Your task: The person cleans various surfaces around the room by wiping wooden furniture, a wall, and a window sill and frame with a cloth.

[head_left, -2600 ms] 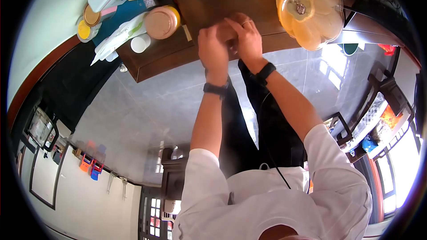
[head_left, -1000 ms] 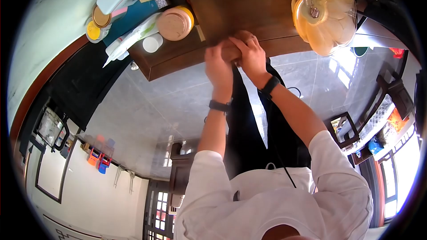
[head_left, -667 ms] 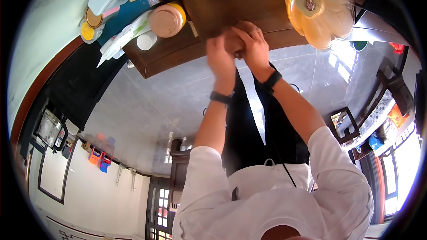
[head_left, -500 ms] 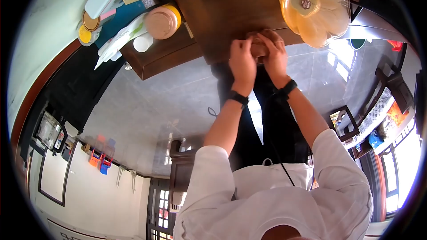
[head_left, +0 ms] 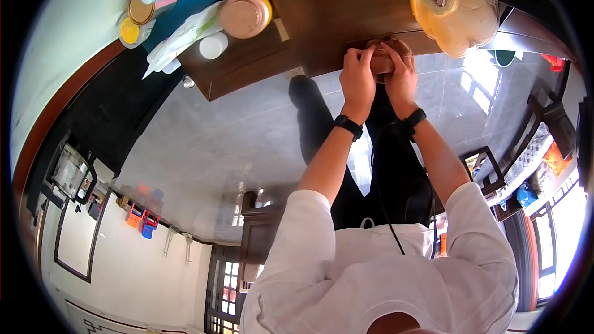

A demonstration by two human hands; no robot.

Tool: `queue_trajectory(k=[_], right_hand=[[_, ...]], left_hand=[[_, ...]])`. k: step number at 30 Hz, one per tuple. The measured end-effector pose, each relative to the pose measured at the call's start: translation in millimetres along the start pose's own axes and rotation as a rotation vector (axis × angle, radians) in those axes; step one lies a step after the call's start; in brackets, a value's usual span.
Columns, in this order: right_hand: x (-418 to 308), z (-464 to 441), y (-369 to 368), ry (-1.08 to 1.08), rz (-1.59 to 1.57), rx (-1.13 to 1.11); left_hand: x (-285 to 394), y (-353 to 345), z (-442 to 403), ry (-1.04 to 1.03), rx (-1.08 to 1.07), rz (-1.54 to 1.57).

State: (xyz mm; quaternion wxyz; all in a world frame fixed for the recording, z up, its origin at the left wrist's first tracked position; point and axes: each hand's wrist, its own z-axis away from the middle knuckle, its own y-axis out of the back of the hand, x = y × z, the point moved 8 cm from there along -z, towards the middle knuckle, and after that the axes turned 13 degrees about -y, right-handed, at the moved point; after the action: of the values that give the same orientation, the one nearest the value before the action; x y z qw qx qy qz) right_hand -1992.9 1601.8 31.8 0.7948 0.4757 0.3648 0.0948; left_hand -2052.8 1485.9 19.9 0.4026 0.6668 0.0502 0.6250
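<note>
Left hand (head_left: 357,86) and right hand (head_left: 403,84) have shifted rightward since the earliest frame, nearer the front edge of the brown table (head_left: 334,12). Both are clasped round a brown object (head_left: 382,64) — fingers bent over it, largely hiding it — at upper centre-right, below and left of the amber scalloped bowl (head_left: 458,9).

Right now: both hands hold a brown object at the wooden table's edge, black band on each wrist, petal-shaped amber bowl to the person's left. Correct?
No, the petal-shaped amber bowl is to the person's right, per the head view. Rest stands: left hand and right hand hold the brown object at the wooden table's edge, black band on each wrist.
</note>
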Motion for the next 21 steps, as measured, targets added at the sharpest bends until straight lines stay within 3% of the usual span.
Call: queue_trajectory(k=[11,13,18,21], right_hand=[[-116,86,-95,0.02,-0.044,-0.015],[-141,100,-136,0.054,-0.014,-0.143],[-216,128,-228,0.191,-0.123,-0.193],[-222,121,-264,0.223,-0.147,-0.169]], left_hand=[[-107,133,39,-0.045,-0.102,-0.049],[-149,160,48,0.016,-0.151,-0.094],[-224,243,62,0.061,0.073,-0.1],[-255,246,57,0.069,0.134,-0.117]])
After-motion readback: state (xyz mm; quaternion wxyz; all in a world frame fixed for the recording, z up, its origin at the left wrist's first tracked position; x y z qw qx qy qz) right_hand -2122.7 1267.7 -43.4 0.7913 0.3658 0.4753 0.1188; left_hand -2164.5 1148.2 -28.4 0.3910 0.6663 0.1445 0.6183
